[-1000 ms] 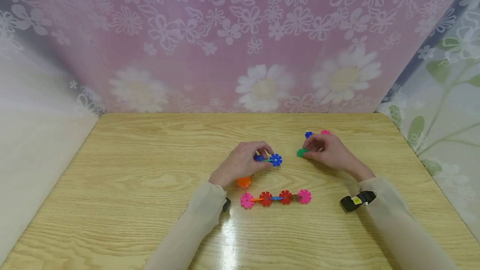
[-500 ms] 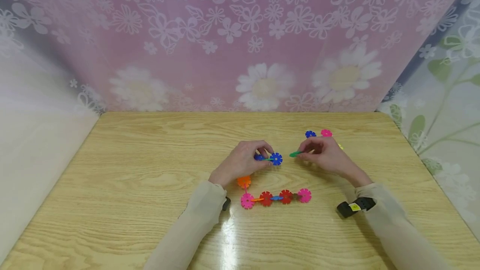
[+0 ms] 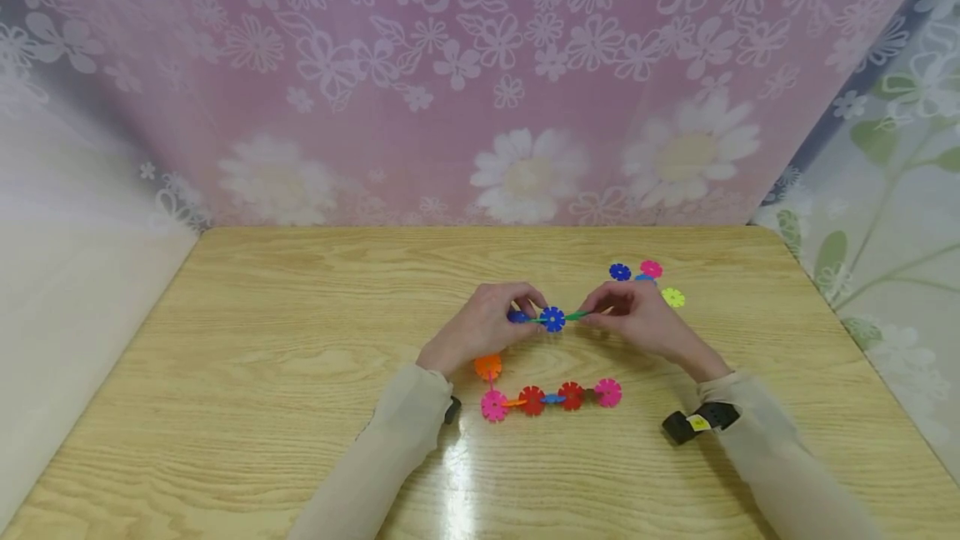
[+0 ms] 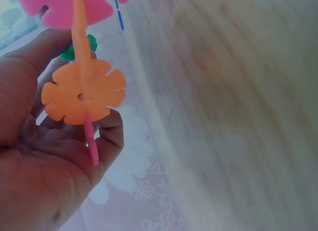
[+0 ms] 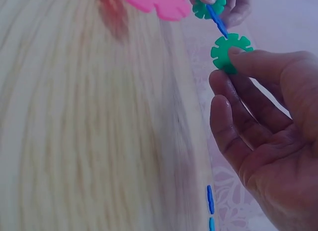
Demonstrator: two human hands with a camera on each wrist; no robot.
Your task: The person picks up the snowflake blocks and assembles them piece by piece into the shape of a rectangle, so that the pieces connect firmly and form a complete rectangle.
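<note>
In the head view my left hand (image 3: 487, 319) pinches a chain of plastic snowflake discs, just left of a blue snowflake disc (image 3: 552, 319). The right wrist view shows those fingertips on a green disc (image 5: 201, 11) that joins the blue one. My right hand (image 3: 637, 319) pinches a loose green snowflake disc (image 5: 219, 54) between thumb and finger. Its edge meets the blue disc's edge, and the two stand crosswise. An orange disc (image 4: 84, 94) of the chain, with pink and orange pieces slotted into it, hangs before the left palm. Part of the chain is hidden behind this hand.
Toward me runs a row of linked discs, with a red disc (image 3: 532, 400) in it and a pink disc (image 3: 608, 392) at its right end. Beyond the right hand lie loose blue (image 3: 619, 272), pink (image 3: 651, 269) and yellow (image 3: 673, 297) discs on the wooden table (image 3: 262, 440).
My right hand has moved left from beside the loose discs, turning the green disc edge-on and bringing it up to the blue disc. The left hand has stayed in place.
</note>
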